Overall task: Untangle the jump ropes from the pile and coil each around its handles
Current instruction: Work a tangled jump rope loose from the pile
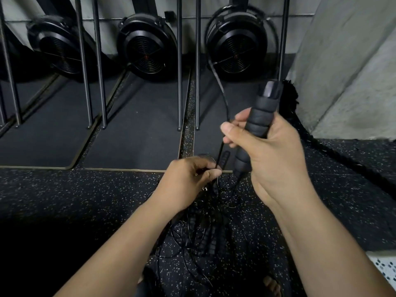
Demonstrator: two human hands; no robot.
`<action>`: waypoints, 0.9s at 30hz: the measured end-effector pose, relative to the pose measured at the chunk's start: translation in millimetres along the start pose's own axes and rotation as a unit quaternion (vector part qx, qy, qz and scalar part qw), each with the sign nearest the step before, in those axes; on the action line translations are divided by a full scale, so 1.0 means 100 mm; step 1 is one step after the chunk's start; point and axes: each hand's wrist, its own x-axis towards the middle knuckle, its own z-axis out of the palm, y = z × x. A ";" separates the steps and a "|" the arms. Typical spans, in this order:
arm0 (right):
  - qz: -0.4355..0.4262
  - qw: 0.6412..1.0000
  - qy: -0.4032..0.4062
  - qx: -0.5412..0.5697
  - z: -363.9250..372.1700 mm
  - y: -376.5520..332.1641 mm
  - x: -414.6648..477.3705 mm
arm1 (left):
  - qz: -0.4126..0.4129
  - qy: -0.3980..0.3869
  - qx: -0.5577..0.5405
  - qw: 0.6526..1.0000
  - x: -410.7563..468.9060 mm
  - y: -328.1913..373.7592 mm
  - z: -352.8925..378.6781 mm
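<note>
1. Jump rope handle (259,118): black and ribbed with foam, with a smooth, darker cap at its top end. It stands nearly upright, tilted a little to the right, in the right hand (276,153), raised above the floor (85,189).
2. The right hand's fingers wrap round the middle of the grip, and the thumb lies across its front.
3. A thin black cord (219,157) runs down past the right thumb into the left hand (186,181). That hand is lower and to the left, and nips the cord between thumb and curled fingers.
4. The pile (203,230) of other ropes lies on the floor directly under both hands, between the forearms.
5. Below the right palm more ribbed grip sticks out. The hand hides the join, so I cannot tell whether this is the same handle or a second one.
6. Black cords on dark speckled rubber make the pile hard to read, and single ropes cannot be counted.
7. The cord's upper stretch fades against the dark mat (132,125) behind it.
8. A thick braided rope (304,127) lies behind the right hand.
</note>
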 end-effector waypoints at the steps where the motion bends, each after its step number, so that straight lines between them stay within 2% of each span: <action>1: -0.003 1.000 0.011 0.010 -0.02 -0.01 0.02 | 0.002 -0.002 0.012 1.000 0.00 -0.01 0.01; 4: 0.011 0.998 0.043 0.046 -0.05 -0.01 0.06 | 0.010 0.012 0.048 0.999 0.02 -0.05 0.04; 10: 0.050 0.996 0.051 0.050 -0.08 0.05 0.09 | 0.033 0.021 0.081 0.996 0.03 -0.02 0.09; 13: 0.093 0.994 0.051 0.009 -0.13 0.16 0.11 | 0.046 0.025 0.046 0.998 0.02 0.01 0.06; 18: 0.164 0.985 -0.015 -0.059 -0.12 0.33 0.07 | 0.034 0.074 -0.060 0.995 0.03 0.18 -0.10; 24: 0.170 0.982 -0.059 -0.064 -0.06 0.35 0.05 | -0.021 0.114 -0.200 0.973 0.02 0.23 -0.22; 27: 0.159 0.978 -0.091 -0.095 -0.02 0.39 0.00 | -0.033 0.130 -0.235 0.963 0.03 0.24 -0.25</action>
